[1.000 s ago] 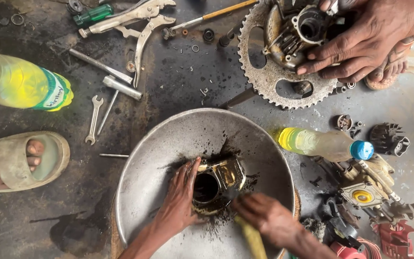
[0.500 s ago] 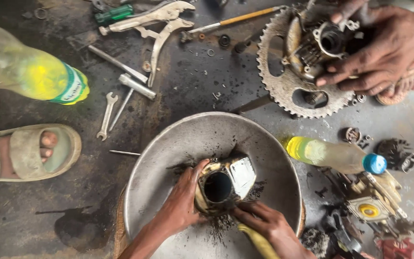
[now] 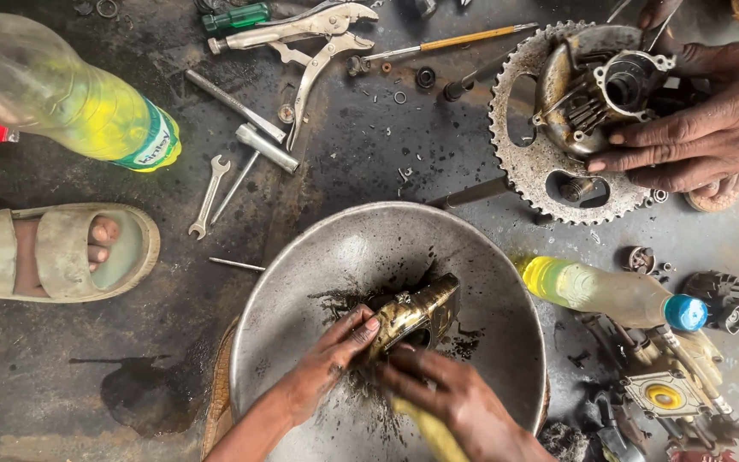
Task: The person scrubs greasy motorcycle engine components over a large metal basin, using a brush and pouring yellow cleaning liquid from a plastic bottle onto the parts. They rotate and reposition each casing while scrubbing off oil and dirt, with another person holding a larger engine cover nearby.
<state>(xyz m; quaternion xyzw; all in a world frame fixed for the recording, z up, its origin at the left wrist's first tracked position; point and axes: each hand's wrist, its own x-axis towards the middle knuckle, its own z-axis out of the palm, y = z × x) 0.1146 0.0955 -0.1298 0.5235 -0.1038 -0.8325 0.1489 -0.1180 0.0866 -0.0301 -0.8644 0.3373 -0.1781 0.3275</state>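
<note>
Under both hands (image 3: 327,364), grimy engine part (image 3: 412,312), half hidden

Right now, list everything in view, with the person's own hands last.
metal bowl: one, grey, bottom centre
engine part: one, brassy and grimy, in the bowl
plastic bottles: two with yellow liquid, upper left, right of bowl
toothed sprocket: one, grey, upper right
locking pliers: one, silver, top centre
small wrench: one, silver, left
sandalled foot: one, left edge
co-worker's hand: one, on the sprocket assembly
left hand: on the engine part
right hand: on the engine part, over a yellow cloth
</note>
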